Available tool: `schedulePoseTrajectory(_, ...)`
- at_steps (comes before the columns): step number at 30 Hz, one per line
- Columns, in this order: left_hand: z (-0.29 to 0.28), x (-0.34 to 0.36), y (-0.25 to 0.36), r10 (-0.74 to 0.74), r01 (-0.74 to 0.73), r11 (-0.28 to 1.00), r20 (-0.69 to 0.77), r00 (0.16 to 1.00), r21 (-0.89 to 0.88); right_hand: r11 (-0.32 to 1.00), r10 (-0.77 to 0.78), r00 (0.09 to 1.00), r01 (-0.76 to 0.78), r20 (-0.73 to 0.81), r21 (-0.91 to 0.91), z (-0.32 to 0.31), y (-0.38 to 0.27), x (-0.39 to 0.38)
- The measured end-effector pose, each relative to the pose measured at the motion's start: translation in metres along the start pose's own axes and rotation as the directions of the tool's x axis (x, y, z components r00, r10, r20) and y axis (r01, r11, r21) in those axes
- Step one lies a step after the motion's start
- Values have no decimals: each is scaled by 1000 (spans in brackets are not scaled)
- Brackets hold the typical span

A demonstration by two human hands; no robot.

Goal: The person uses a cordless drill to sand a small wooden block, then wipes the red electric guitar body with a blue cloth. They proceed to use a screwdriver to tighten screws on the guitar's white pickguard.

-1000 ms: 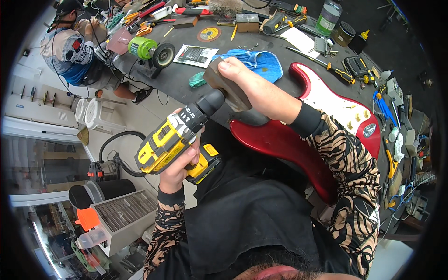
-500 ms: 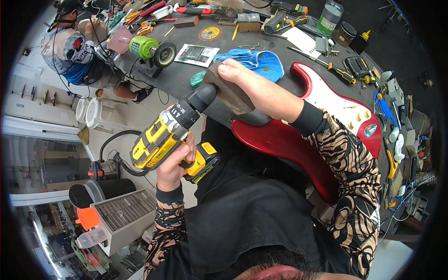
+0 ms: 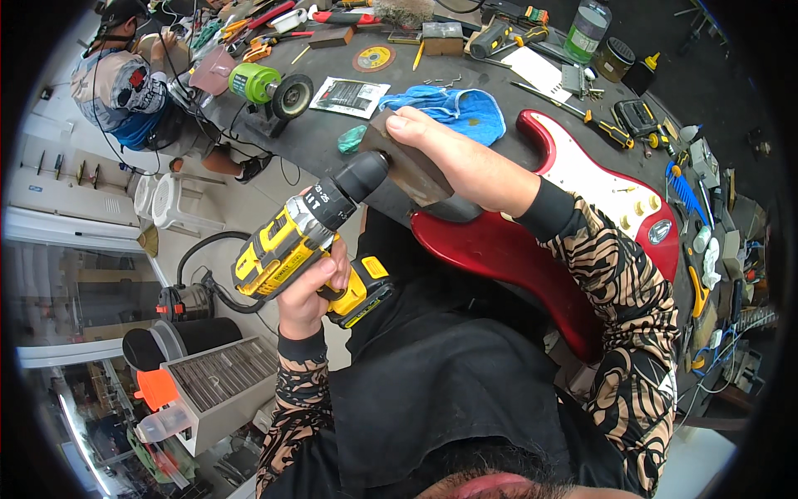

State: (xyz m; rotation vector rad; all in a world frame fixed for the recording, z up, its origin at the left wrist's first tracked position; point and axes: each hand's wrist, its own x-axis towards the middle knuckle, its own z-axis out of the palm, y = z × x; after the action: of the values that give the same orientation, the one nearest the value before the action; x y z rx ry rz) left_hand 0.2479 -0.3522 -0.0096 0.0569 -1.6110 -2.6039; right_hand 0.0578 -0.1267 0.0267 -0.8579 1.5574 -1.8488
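Note:
A yellow and black cordless drill [image 3: 278, 256] is gripped at its handle by my left hand [image 3: 309, 293], its chuck pointing up and to the right. My right hand [image 3: 445, 148] holds a flat dark brown block [image 3: 420, 176] at the table's edge, thumb on top and the other fingers hidden. The chuck's front meets the block's left face; whether a bit sits between them I cannot see. Right of the block lies a red electric guitar body [image 3: 519, 254] with a white pickguard, partly under my right forearm. A blue cloth [image 3: 465, 112] lies just beyond my right hand.
A green bench grinder [image 3: 258, 83] stands at the table's left edge, near a white packet [image 3: 349, 97]. Tools and a clear bottle [image 3: 588, 32] crowd the far and right sides. Another person [image 3: 125, 91] sits at far left. A vacuum [image 3: 187, 301] stands on the floor.
The drill's chuck has shifted slightly up and right along the block's face. Both hands keep their hold.

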Motion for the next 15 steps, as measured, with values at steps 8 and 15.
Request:
schedulePoseTrajectory(8,3,0,-1,-6,6,1000,6,1000,-3,998,-43,999,44,21,-44,-2,0,0)
schedulePoseTrajectory(15,3,0,-3,4,-4,1000,-5,1000,-15,995,-37,999,40,39,-86,-4,-4,-2)
